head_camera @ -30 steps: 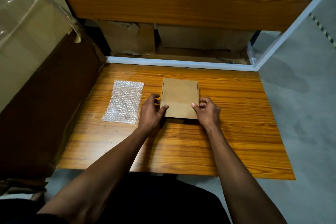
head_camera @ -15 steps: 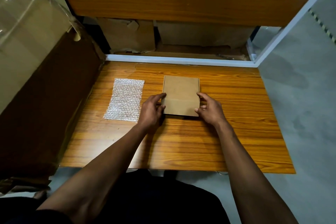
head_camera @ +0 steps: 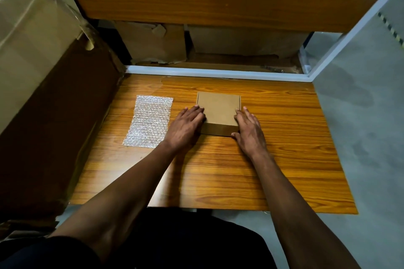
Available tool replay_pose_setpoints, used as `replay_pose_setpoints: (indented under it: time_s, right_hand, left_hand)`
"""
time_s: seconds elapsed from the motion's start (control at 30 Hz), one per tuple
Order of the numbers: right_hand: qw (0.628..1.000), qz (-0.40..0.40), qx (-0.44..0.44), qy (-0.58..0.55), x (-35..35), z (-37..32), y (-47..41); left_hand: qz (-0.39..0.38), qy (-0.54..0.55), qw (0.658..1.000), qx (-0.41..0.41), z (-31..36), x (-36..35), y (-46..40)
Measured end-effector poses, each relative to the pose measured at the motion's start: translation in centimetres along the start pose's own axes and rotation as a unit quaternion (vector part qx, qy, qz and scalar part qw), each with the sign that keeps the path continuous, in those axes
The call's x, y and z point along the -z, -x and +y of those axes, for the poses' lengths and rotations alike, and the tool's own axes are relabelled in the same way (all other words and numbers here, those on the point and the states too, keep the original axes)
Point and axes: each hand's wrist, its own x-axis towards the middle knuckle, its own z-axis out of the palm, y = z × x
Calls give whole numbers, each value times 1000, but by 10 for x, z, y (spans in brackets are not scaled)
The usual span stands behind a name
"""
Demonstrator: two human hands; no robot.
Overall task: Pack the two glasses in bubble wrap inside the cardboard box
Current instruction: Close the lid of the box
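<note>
- Two hands flank the closed cardboard box (head_camera: 218, 111), set toward the far edge of the desk (head_camera: 284, 159), midway between its left and right edges.
- Left hand (head_camera: 185, 126) flat against the box's left side, fingers straight, nothing gripped; right hand (head_camera: 249, 131) likewise flat along the right side, fingertips on the lid's edge.
- Likely light and stiff, thin board that dents under a hard squeeze; best taken by both side walls, or opened at the near front flap.
- Bubble wrap sheet (head_camera: 149, 121) flat just left of the box, soft, limp, easily slid; best pinched at a corner.
- No glasses in view.
- Compared with a second ago: curled fingers at the box's near corners now stretched forward along its sides; box and wrap unmoved.
</note>
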Motion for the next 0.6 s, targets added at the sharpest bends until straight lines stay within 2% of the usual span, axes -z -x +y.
replay_pose_setpoints:
  time_s: [0.13,0.27,0.6]
  right_hand:
    - [997,2,28,66,-8,-4,-6]
    - [993,-3,39,110,-14,-11,-17]
    - [989,-29,95,113,-26,0,-25]
  left_hand:
    - [-52,-60,997,-23,-4,-6,-9]
    - [-61,-141,987,-42,-1,-12,-18]
    - [-45,-103,992,-52,9,-29,-21]
